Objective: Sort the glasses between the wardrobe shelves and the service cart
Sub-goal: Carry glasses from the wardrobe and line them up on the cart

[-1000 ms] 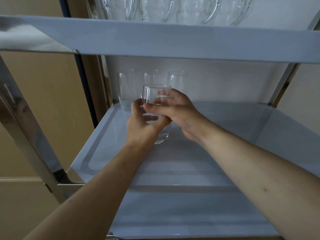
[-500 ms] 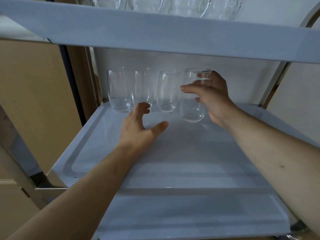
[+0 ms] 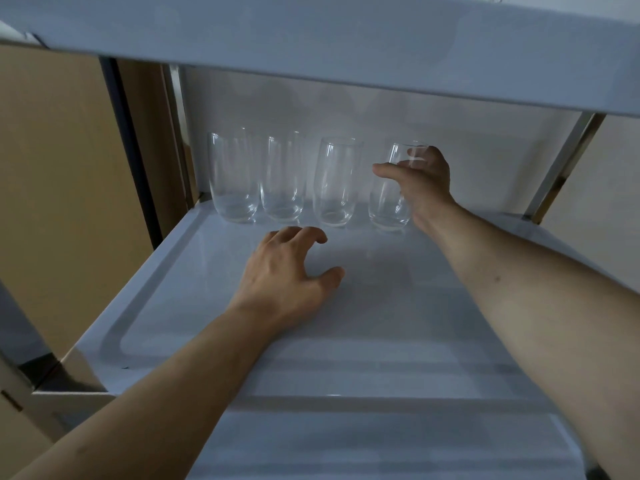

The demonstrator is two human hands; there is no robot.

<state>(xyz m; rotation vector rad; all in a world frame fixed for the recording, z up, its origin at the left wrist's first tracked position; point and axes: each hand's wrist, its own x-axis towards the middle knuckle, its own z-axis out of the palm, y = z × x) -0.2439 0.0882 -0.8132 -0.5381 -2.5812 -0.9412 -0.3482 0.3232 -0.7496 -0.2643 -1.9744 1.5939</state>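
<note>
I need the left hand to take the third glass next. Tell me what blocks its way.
Nothing visible does. The left hand hovers open over the bare tray, and the third glass stands just beyond its fingertips. The right hand grips the fourth glass alongside.

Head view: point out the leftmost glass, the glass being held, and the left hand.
leftmost glass [image 3: 232, 181], head view, mid body.
held glass [image 3: 386, 202], head view, lower bowl.
left hand [image 3: 289, 275], head view, back of hand.

clear glasses [image 3: 335, 183], seemingly pale grey shelf [image 3: 194, 271]
</note>
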